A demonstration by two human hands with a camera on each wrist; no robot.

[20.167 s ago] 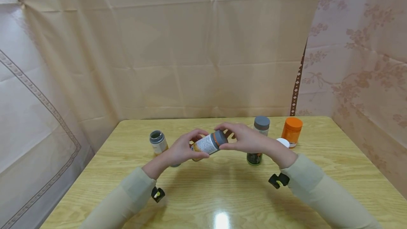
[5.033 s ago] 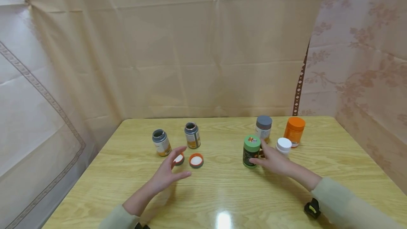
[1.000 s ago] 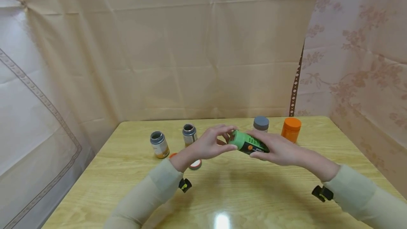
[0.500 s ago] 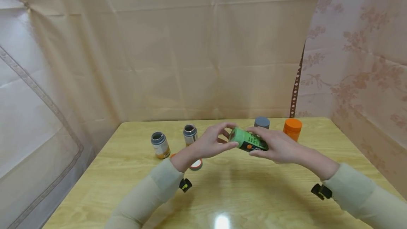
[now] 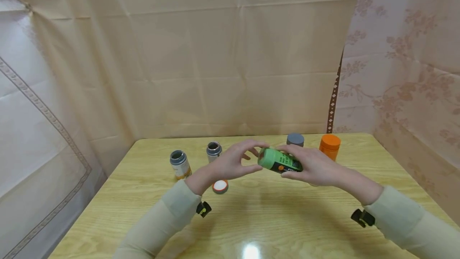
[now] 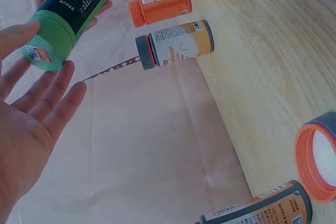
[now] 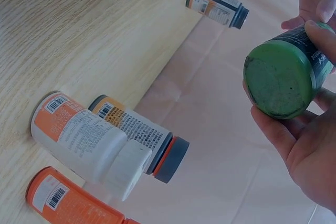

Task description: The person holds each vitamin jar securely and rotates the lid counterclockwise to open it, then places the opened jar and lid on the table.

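My right hand (image 5: 320,167) grips a green-and-black bottle (image 5: 282,161) around its body, lying tilted above the table with its green lid toward the left. At that lid, my left hand (image 5: 233,162) is spread with the thumb below and fingers above. The left wrist view shows the left palm facing up, fingers (image 6: 55,100) fairly straight and tips right by the green lid (image 6: 50,40). From the right wrist view, the bottle's round green base (image 7: 278,80) faces the camera, with right-hand fingers curled round its side.
Two uncapped grey-necked bottles (image 5: 180,164) (image 5: 214,150) stand on the left of the table. An upturned lid (image 5: 220,186) lies in front of them. Behind the right hand are a grey-capped bottle (image 5: 295,139), an orange bottle (image 5: 329,147) and a white-capped bottle (image 7: 86,140), mostly hidden in the head view.
Since five seconds ago, the green bottle has been lifted off the table and tilted, and the left hand has come to its lid. In the last half second, the left fingers loosened and shifted slightly left.
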